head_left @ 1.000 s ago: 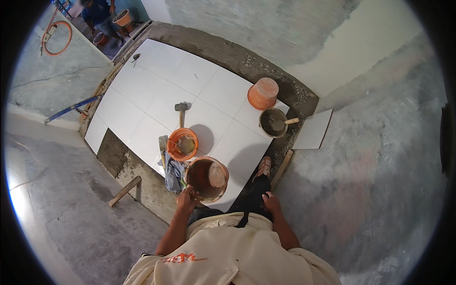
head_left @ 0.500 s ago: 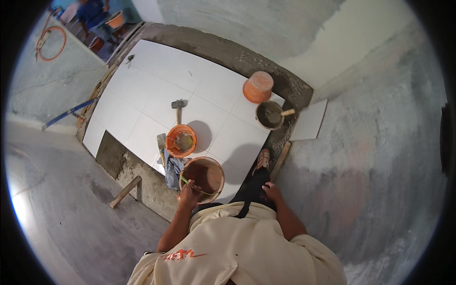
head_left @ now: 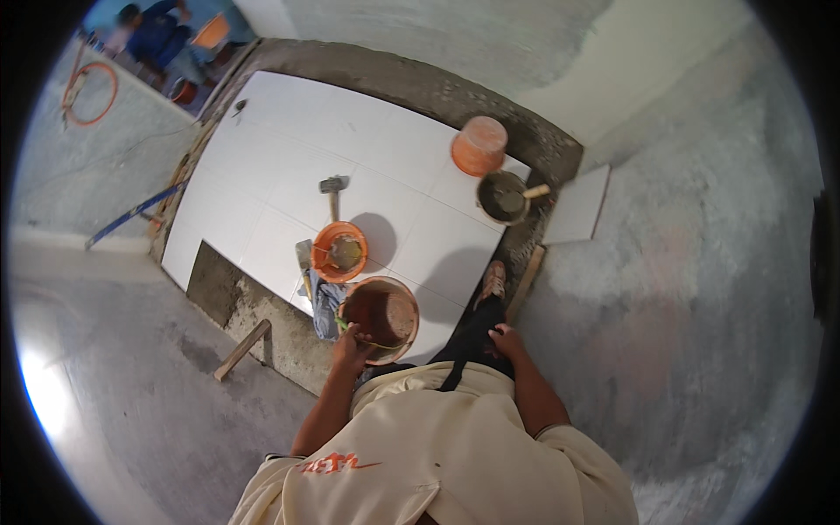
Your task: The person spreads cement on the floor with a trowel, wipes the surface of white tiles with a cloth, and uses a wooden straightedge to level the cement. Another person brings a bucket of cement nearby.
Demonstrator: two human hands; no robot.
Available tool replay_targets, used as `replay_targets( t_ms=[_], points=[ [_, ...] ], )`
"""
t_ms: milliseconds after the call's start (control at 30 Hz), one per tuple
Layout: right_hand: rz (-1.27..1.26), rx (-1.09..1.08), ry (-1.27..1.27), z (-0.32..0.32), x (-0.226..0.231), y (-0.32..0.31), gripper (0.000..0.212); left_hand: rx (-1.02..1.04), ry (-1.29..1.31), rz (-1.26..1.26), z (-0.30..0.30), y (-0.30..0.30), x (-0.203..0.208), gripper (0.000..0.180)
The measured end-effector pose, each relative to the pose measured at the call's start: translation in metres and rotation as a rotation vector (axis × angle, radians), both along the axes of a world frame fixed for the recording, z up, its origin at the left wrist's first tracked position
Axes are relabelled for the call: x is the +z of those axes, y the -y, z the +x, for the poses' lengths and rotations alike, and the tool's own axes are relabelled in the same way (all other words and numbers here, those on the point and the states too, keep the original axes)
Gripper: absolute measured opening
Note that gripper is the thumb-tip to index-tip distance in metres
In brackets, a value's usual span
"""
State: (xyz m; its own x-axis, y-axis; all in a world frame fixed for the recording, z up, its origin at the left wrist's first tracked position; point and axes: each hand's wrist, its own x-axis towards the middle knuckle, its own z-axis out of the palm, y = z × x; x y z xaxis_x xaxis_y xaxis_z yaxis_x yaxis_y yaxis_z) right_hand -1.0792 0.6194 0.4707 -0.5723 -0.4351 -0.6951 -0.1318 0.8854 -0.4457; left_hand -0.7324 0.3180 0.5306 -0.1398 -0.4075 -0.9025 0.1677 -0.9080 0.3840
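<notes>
My left hand (head_left: 351,345) is closed on the thin wire handle of a large bucket (head_left: 411,319), at the green grip. The bucket is tilted toward the camera, showing a reddish-brown inside that looks nearly bare. Loosely bent, my right hand (head_left: 505,340) rests at my right thigh with its fingers partly apart and nothing seen in it. Just beyond the large bucket sits a small orange bucket (head_left: 320,262) with greyish stuff inside. Beside that lie a trowel (head_left: 304,255) and a crumpled grey bag or cloth (head_left: 327,308).
White tiles (head_left: 297,114) cover most of the floor bed. A mallet (head_left: 333,196), an upturned orange bucket (head_left: 477,156), a dark mortar bucket (head_left: 502,198), a loose tile (head_left: 579,206), a wooden piece (head_left: 242,350) and a blue level (head_left: 133,215) surround me. A person (head_left: 157,39) bends in the doorway.
The view has shifted slightly. The large bucket, still in my left hand, has moved a little forward. In the doorway, the person has bent lower with an orange bucket.
</notes>
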Motion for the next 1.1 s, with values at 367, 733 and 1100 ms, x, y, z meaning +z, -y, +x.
replay_targets(
  t_ms=[367, 733, 1100],
  points=[
    [-0.055, 0.111, -0.088, -0.010, -0.033, -0.010, 0.048, -0.009, 0.034, -0.036, -0.027, 0.007, 0.038, 0.019],
    [-0.015, 0.056, 0.000, -0.011, -0.016, -0.001, 0.051, 0.015, 0.053, -0.034, -0.019, 0.005, 0.027, 0.021],
    [-0.085, 0.151, -0.108, -0.005, -0.003, 0.001, 0.048, 0.026, 0.075, -0.067, -0.007, 0.001, 0.025, 0.018]
  ],
)
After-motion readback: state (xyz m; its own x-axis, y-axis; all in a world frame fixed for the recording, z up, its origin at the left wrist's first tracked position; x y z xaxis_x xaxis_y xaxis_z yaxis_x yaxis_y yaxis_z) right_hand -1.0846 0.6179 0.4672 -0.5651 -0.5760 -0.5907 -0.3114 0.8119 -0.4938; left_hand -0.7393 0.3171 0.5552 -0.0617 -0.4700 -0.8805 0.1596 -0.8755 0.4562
